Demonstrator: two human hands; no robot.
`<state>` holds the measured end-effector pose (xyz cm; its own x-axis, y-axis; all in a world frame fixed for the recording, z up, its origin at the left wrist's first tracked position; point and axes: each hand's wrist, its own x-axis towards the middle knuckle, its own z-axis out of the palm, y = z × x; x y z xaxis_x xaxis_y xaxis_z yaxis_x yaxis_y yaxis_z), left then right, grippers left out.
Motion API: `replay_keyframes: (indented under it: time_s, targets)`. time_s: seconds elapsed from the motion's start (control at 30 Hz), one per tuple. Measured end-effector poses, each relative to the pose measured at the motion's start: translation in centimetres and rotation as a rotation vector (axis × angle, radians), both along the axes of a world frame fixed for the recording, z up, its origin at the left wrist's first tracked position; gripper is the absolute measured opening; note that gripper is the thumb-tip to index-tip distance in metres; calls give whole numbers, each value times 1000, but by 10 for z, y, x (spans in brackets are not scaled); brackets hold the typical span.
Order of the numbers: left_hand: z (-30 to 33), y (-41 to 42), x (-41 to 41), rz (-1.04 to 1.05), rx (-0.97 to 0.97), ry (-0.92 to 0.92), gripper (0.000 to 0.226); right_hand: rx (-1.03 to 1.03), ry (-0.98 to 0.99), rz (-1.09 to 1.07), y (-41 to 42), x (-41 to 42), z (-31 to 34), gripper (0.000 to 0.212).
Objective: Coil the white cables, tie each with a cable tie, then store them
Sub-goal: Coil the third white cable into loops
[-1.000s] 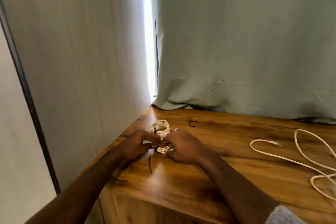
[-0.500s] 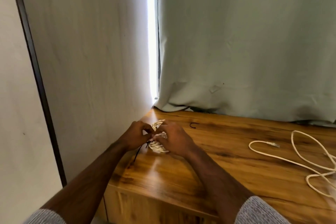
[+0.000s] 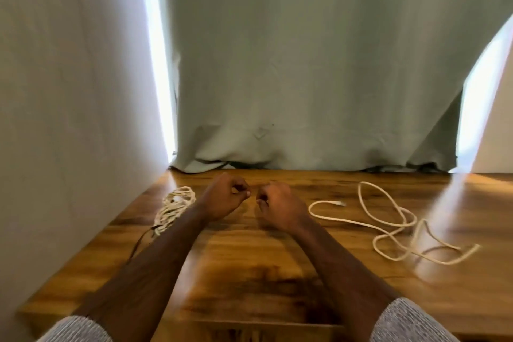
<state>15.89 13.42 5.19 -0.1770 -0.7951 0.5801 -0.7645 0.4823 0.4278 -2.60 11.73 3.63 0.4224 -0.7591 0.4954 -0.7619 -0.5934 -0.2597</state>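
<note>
The coiled white cable point(image 3: 174, 209) lies on the wooden tabletop point(image 3: 249, 264) at the far left, close to the pale wall point(image 3: 69, 91), its loops bunched into a long oval with a black cable tie point(image 3: 144, 239) trailing from its near end toward the tabletop's left edge. It lies apart from both hands, just left of the left forearm. The left hand point(image 3: 224, 198) hovers to the right of the coil, its fingers point(image 3: 244, 194) curled in with the thumb meeting the fingertips; whether something small is pinched there cannot be told. The right hand point(image 3: 277, 204) is just beside it, with a small gap between the two, its fingers point(image 3: 262, 198) curled into the palm and nothing visible in them. Both grey sleeves point(image 3: 405, 319) show at the near edge. To the right of the right hand a loose white cable point(image 3: 388, 223) sprawls uncoiled across the tabletop in several wide loops, its plug end point(image 3: 339, 203) pointing right near the right wrist, the rest trailing toward the right. A grey-green curtain point(image 3: 305, 64) hangs along the far edge of the tabletop, with bright strips of daylight at both its sides.
</note>
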Motion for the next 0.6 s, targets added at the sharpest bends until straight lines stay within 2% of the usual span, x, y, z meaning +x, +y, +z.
replay_keyframes:
  time_s: [0.23, 0.4, 0.5, 0.6]
  targets:
    - [-14, -21, -132, -243, 107, -16, 8, -28, 21, -247, 8, -138, 2, 21]
    - [-35, -28, -186, -272, 249, -82, 9, 79, -26, -352, 18, -204, -3, 22]
    - [-43, -29, -192, -234, 283, -88, 10, 166, 148, -365, 18, -209, -14, 31]
    - [-43, -30, -188, -171, 294, -35, 13, 122, 284, -369, 8, -208, -24, 26]
